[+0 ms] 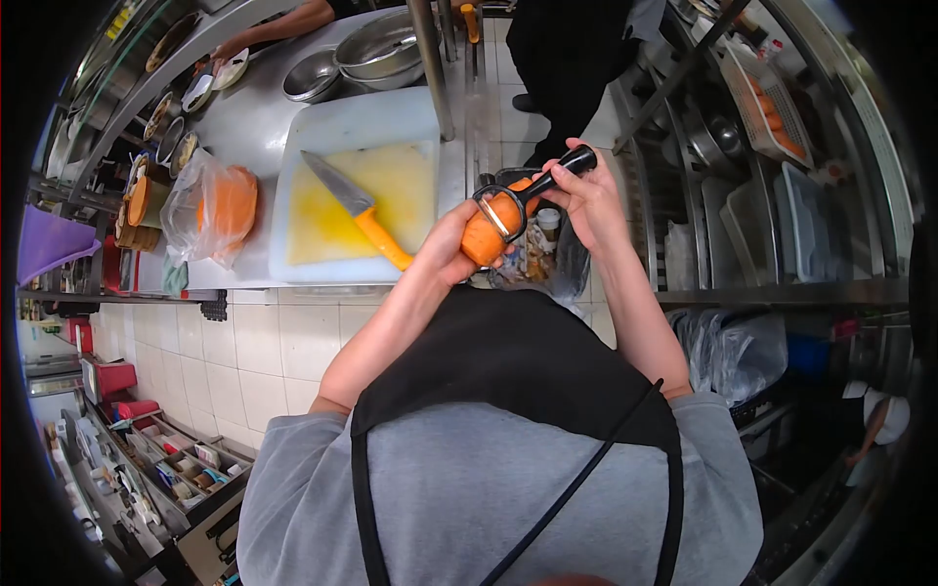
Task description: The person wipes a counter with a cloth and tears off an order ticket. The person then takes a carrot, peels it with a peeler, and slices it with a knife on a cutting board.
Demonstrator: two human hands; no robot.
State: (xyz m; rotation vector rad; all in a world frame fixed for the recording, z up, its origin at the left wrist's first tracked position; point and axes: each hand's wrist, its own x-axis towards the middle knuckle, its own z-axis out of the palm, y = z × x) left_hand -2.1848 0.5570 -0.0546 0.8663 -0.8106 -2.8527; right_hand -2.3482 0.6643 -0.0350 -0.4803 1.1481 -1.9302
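Observation:
My left hand (447, 244) is closed around a thick peeled carrot (479, 241), which it holds over a waste bin. My right hand (594, 203) grips a Y-shaped peeler (573, 163) by its black handle. The peeler's metal blade lies across the carrot, and more orange shows behind its frame. On the yellow-stained white cutting board (289, 161), left of my hands, rests a kitchen knife (342, 190), its orange handle running toward my left wrist.
A clear plastic bag (188, 227) with orange contents sits on the steel counter (262, 146). Metal bowls (376, 49) stand behind the board. The bin (565, 262) holds scraps and a paper cup (548, 223). A person in dark trousers (567, 68) stands ahead; shelves line the right.

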